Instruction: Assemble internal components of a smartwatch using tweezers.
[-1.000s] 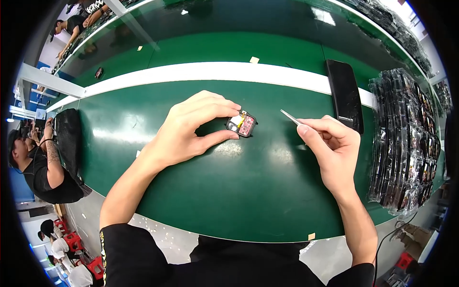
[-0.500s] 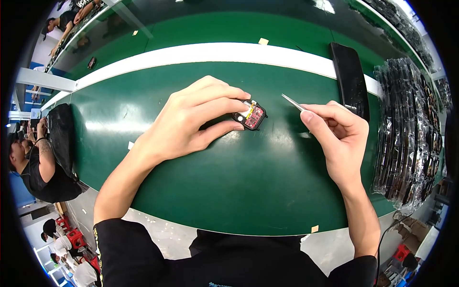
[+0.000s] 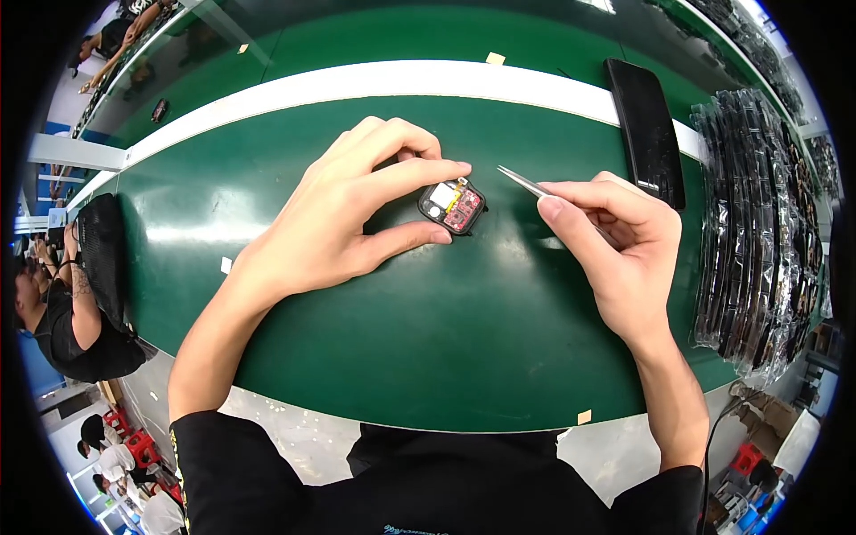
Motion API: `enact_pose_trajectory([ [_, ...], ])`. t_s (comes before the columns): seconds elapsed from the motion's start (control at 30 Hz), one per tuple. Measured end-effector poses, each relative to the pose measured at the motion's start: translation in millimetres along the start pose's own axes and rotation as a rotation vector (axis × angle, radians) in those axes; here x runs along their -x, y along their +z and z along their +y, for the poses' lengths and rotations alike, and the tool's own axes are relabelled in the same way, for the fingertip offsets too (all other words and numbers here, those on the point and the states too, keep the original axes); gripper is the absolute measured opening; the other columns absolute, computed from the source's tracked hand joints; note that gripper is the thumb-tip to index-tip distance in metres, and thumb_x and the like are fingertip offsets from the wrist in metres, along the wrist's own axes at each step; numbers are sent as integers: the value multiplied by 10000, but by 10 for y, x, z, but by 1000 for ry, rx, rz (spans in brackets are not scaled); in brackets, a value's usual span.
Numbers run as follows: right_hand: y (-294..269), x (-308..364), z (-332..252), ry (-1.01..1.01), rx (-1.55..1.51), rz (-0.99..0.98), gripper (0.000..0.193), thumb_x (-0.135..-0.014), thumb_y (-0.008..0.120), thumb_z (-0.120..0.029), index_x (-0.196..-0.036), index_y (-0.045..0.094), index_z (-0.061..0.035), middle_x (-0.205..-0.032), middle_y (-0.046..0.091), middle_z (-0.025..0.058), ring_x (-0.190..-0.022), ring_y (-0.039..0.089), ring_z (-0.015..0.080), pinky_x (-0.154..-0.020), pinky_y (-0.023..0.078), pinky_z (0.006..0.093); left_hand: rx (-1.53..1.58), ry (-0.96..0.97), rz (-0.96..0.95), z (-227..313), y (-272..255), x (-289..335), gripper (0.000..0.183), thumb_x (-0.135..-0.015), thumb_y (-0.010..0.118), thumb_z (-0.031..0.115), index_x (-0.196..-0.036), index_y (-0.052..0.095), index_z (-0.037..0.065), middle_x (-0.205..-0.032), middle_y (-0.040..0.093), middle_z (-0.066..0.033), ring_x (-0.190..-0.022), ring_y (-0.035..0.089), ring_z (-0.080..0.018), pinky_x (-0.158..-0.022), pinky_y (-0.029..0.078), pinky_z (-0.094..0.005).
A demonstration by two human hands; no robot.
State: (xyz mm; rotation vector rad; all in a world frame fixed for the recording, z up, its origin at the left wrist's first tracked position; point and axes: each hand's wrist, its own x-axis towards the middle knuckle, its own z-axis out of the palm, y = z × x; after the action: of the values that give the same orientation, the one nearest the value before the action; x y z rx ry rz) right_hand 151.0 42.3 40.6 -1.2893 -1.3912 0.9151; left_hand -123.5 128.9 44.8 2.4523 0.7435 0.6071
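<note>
A small black open-cased electronic device point(image 3: 454, 207) sits on the green table, its red circuit board, yellow strip and whitish block facing up. My left hand point(image 3: 357, 201) has it between thumb and index finger, the thumb at its lower edge and the index fingertip at its upper edge. The other fingers of that hand are bent above the table, clear of the device. Pinched in my right hand point(image 3: 624, 241) is a pair of metal tweezers point(image 3: 524, 182). Its tips point up and left, to the right of the device and apart from it.
Stacked clear plastic trays point(image 3: 753, 236) with dark parts stand at the right edge. A long black case point(image 3: 646, 134) lies across the white rail point(image 3: 374, 82). Beyond the rail is a small dark device point(image 3: 160, 111). A person point(image 3: 76, 308) sits at the left beside a black bag point(image 3: 102, 259).
My left index finger has shifted to the device's upper edge, uncovering more of the whitish block. The tweezers have come left, closer to the device. The whole view has shifted slightly.
</note>
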Motion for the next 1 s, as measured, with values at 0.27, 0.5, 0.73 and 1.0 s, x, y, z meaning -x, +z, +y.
enact_pose_trajectory([
  [0.27,-67,39,-93,-14,72,-118,132,-926,815,47,-1053,850,40,-768,674,14,-638,536,22,-558,348,218,83,-79,-143,132,-27,31,618,-757,967,289,-1302,770,73,-1028,698,-34,-896,601,-219,-916,471,-365],
  [0.5,26,31,-42,-153,187,-136,54,-828,808,47,-876,815,22,-636,626,20,-516,490,56,-485,309,258,64,-17,-68,55,30,43,651,-676,988,394,-1196,829,37,-878,686,-29,-722,503,-184,-801,428,-348],
  [0.73,67,9,27,-283,245,-158,86,-824,821,53,-904,829,21,-619,607,26,-507,494,71,-486,299,258,62,-17,-72,37,46,9,669,-647,990,404,-1167,839,10,-860,707,-36,-707,499,-182,-766,417,-344],
  [1.0,81,5,25,-292,283,-152,106,-825,816,63,-920,835,20,-624,616,28,-501,496,71,-481,301,257,45,0,-82,47,18,9,687,-649,991,410,-1185,836,8,-856,715,-31,-712,501,-174,-728,406,-335],
])
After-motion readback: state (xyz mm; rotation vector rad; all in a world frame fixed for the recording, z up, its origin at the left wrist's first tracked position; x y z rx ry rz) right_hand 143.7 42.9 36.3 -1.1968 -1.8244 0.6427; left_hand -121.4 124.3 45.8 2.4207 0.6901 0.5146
